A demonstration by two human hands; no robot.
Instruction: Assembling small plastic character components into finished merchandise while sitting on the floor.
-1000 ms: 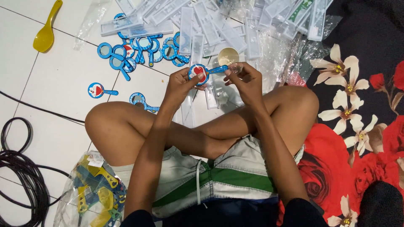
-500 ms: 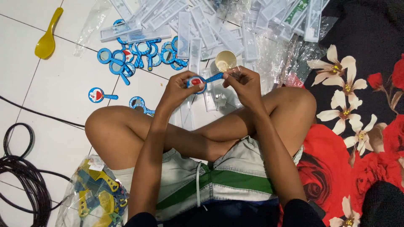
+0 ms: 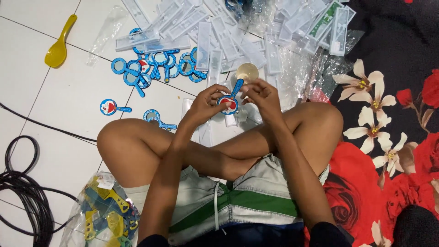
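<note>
I sit cross-legged on a white tiled floor. My left hand [image 3: 205, 106] pinches a small blue toy magnifier [image 3: 229, 100] with a red-and-white cartoon face, its handle pointing up to the right. My right hand [image 3: 261, 98] is close beside it, fingers curled near the handle tip; whether it touches is unclear. A round clear lens [image 3: 247, 71] lies on the floor just beyond the hands. A heap of the same blue magnifiers [image 3: 155, 66] lies further out to the left.
Several clear plastic trays [image 3: 228, 32] are strewn at the top. A yellow spoon [image 3: 58, 50] lies far left. Loose magnifiers [image 3: 113, 108] rest by my left knee. Black cable coils [image 3: 23, 192] sit bottom left beside a bag of yellow-blue parts [image 3: 105, 215]. A floral mat [image 3: 393, 137] covers the right.
The magnifier has turned in my hands, its handle swinging from pointing right to pointing up-right. Both hands stay over my crossed legs.
</note>
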